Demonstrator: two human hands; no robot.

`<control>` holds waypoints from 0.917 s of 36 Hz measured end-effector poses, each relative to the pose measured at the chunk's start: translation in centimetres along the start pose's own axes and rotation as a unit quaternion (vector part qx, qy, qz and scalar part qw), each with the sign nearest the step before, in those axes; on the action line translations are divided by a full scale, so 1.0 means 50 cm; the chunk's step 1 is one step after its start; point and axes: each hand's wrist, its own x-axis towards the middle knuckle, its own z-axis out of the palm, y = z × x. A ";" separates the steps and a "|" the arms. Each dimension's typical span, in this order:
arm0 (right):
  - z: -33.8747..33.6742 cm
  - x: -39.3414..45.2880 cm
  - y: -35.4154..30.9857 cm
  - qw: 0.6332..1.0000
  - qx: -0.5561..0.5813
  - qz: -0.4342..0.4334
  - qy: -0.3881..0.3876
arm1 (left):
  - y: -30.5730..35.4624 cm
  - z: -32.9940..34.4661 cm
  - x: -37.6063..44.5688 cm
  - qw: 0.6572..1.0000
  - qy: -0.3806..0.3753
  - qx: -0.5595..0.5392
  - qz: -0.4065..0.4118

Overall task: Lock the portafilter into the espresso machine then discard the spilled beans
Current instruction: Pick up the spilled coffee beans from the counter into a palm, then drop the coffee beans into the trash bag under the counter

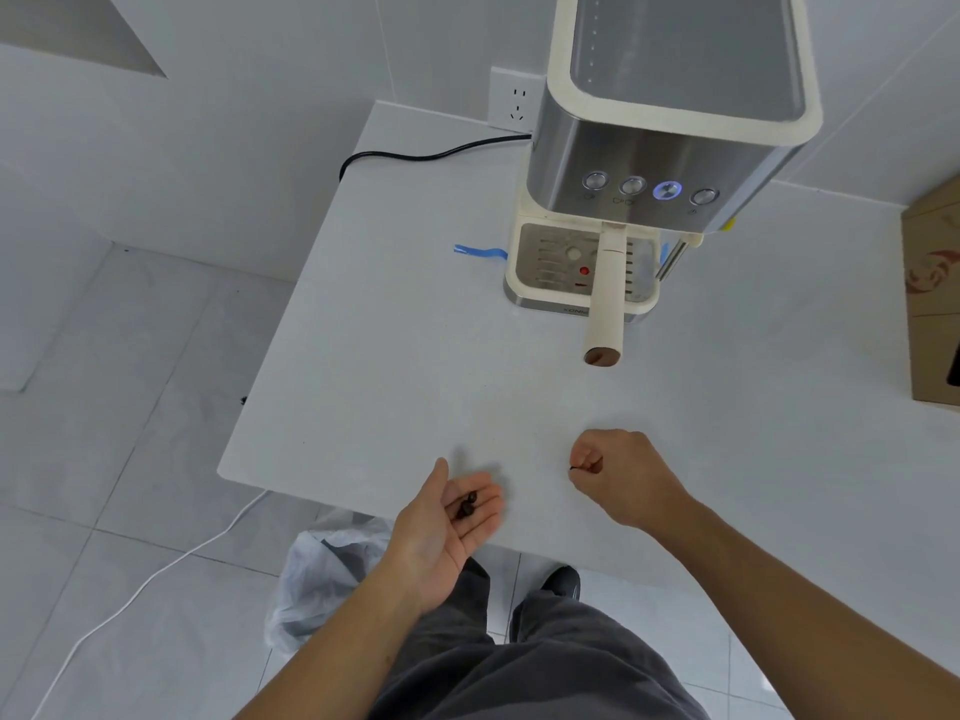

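your left hand (447, 517) lies palm up and open at the near edge of the white table (395, 366), cupping a few dark beans (467, 506), while your right hand (623, 475), at 3 o'clock from it, is curled with fingertips pinched on a small dark speck that may be another bean. at 12 o'clock the portafilter (607, 298) sits in the espresso machine (649, 163), its cream handle pointing toward you; a plastic bag (322, 579) hangs below the table at 7 o'clock.
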 end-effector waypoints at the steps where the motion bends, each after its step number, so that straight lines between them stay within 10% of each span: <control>1: 0.000 -0.003 -0.002 1.000 0.010 0.004 0.005 | 0.002 -0.003 0.001 1.000 0.000 0.004 0.000; 33: 0.137 -0.092 -0.120 0.980 0.039 -0.146 -0.134 | -0.178 -0.234 -0.186 0.945 0.138 -0.259 0.147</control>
